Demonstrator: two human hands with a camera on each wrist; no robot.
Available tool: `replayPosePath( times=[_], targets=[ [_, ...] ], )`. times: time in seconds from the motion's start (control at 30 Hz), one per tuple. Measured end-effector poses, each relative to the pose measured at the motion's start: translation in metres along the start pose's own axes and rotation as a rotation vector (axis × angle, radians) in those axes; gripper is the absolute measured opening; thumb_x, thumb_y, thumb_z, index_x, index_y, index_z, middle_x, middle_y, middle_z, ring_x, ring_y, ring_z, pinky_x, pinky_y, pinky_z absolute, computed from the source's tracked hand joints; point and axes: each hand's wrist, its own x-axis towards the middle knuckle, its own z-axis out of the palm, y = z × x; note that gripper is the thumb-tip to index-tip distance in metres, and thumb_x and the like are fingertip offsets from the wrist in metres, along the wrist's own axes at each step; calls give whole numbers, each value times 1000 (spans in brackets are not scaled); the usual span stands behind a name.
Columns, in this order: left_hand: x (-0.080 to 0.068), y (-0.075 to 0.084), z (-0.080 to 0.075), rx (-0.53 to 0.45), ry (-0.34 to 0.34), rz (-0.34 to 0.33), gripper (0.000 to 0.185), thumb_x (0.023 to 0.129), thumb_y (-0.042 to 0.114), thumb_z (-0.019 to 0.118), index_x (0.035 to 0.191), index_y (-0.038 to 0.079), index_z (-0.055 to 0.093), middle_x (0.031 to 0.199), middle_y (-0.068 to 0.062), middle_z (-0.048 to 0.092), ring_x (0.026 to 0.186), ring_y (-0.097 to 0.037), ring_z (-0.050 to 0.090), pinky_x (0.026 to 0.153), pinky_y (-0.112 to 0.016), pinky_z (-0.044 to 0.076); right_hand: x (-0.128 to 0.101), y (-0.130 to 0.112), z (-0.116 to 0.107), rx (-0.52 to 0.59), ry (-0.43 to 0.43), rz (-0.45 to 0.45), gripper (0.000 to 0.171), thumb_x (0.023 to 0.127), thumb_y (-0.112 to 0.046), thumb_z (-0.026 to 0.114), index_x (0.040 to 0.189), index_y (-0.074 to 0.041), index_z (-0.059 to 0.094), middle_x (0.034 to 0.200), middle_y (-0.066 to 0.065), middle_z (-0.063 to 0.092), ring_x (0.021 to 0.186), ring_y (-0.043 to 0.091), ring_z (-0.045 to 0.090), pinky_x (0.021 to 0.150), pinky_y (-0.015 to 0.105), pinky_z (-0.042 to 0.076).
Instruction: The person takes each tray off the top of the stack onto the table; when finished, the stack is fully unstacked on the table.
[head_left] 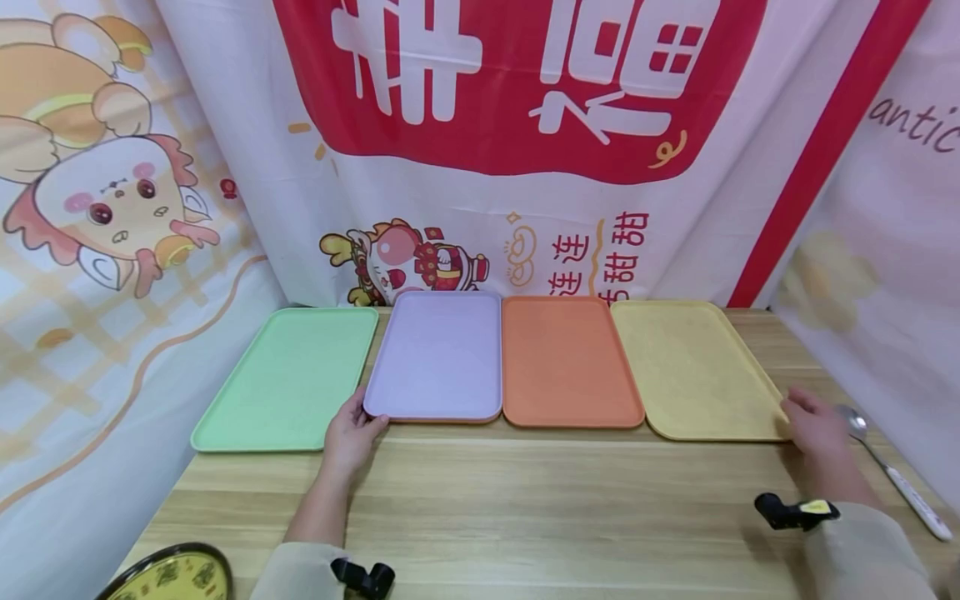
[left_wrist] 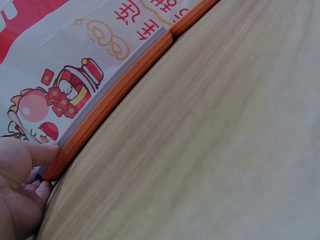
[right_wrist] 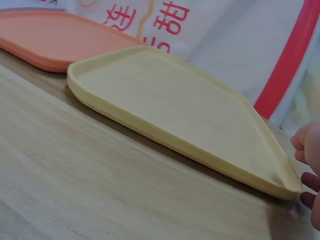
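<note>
Four trays lie side by side at the table's back: green [head_left: 288, 375], lilac [head_left: 442, 354], orange [head_left: 566, 358] and yellow [head_left: 690, 367]. The lilac tray [left_wrist: 120, 62] rests on a second orange tray [left_wrist: 112, 100], whose rim shows beneath it. My left hand [head_left: 352, 429] pinches the near left corner of this pair, with the thumb [left_wrist: 35, 150] on the lilac corner and the fingers below the orange rim. At the yellow tray's [right_wrist: 185, 107] near right corner is my right hand [head_left: 810, 417]; its loosely bent fingers [right_wrist: 310, 145] lie beside and just above the rim.
A metal spoon with a white handle [head_left: 892, 475] lies on the wooden table [head_left: 525, 508] right of my right hand. A dark-rimmed yellow dish [head_left: 168, 575] shows at the near left edge. Printed banners [head_left: 525, 167] close off the back and both sides.
</note>
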Motion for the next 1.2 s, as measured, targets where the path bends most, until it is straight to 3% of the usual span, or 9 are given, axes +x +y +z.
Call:
replayPosePath(
  times=[0.07, 0.17, 0.23, 0.3, 0.47, 0.67, 0.8, 1.0, 1.2],
  targets=[
    [0, 1, -1, -4, -7, 2, 72, 93, -5, 59, 152, -10, 17, 158, -29, 22, 148, -39, 21, 123, -43, 26, -1, -8, 6, -41, 30, -9, 66, 101, -40, 38, 154, -5, 22, 153, 16, 41, 129, 30, 43, 108, 33, 43],
    [1, 1, -2, 5, -10, 6, 72, 93, -4, 59, 152, -10, 17, 158, -29, 21, 148, -40, 21, 123, -44, 25, -2, -20, 16, -146, 49, -82, 65, 102, -41, 32, 154, -3, 22, 155, 30, 27, 130, 40, 40, 107, 42, 43],
    [1, 0, -2, 12, -7, 5, 72, 93, -4, 59, 152, -10, 18, 158, -29, 21, 148, -39, 21, 123, -43, 26, -2, -28, 25, -149, 57, -115, 64, 103, -39, 33, 153, -2, 23, 153, 31, 30, 122, 35, 46, 99, 34, 47],
    [1, 0, -2, 15, -5, 4, 72, 93, -4, 59, 152, -10, 18, 158, -29, 22, 148, -39, 21, 123, -43, 26, -2, -35, 36, -135, 63, -164, 62, 103, -36, 34, 152, 1, 26, 151, 31, 34, 107, 15, 53, 88, 18, 46],
    [1, 1, -1, 14, 1, -2, 72, 93, -4, 60, 152, -9, 19, 158, -27, 23, 149, -37, 22, 123, -41, 26, -8, -56, 72, -87, 75, -213, 56, 104, -30, 40, 150, 1, 34, 146, 26, 44, 91, -14, 42, 82, 5, 41],
    [2, 1, 0, 8, 4, 1, 72, 92, -5, 60, 151, -9, 20, 158, -27, 23, 149, -37, 22, 123, -41, 26, -19, -82, 119, -50, 7, -259, 54, 104, -28, 42, 149, -1, 36, 147, 24, 46, 127, 25, 45, 94, 13, 42],
    [3, 1, 0, 10, 3, 0, 72, 92, -5, 60, 151, -9, 20, 158, -28, 23, 149, -37, 21, 124, -41, 25, -28, -98, 151, 19, -71, -284, 52, 104, -24, 44, 150, -1, 36, 146, 24, 45, 126, 26, 47, 82, 5, 41],
    [3, 0, 0, 6, 1, -4, 72, 92, -5, 60, 151, -9, 20, 158, -28, 23, 149, -37, 21, 124, -42, 25, -43, -115, 199, 120, -160, -297, 47, 103, -15, 47, 146, 1, 41, 139, 25, 50, 101, 14, 55, 76, 13, 51],
    [2, -1, 0, 4, 0, 6, 71, 92, -6, 60, 151, -11, 20, 157, -29, 23, 148, -38, 21, 123, -43, 25, -59, -127, 242, 135, -226, -335, 44, 101, -11, 49, 143, 2, 44, 137, 26, 51, 113, 29, 57, 81, 21, 54]
  ],
)
